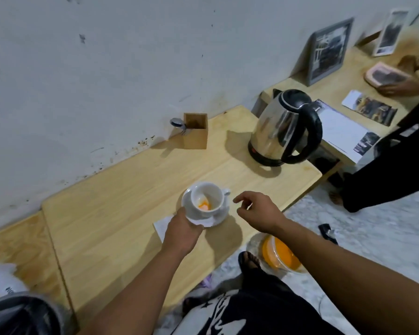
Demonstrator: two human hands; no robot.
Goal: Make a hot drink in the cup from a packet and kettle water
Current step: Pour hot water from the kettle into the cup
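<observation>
A white cup (207,198) stands on a white saucer (221,215) near the front edge of the low wooden table (121,189); orange powder lies in its bottom. My left hand (182,232) grips the saucer's near rim. My right hand (258,210) hovers just right of the cup, fingers loosely curled and apart, holding nothing. A steel kettle (283,130) with a black handle sits on its base at the table's far right. A white paper (163,226) lies under my left hand, partly hidden.
A wooden box (196,131) with a spoon (177,123) stands by the wall. A clear bowl with orange contents (279,256) sits on the floor by my foot. Another person (385,165) stands at the right beside a second table with pictures.
</observation>
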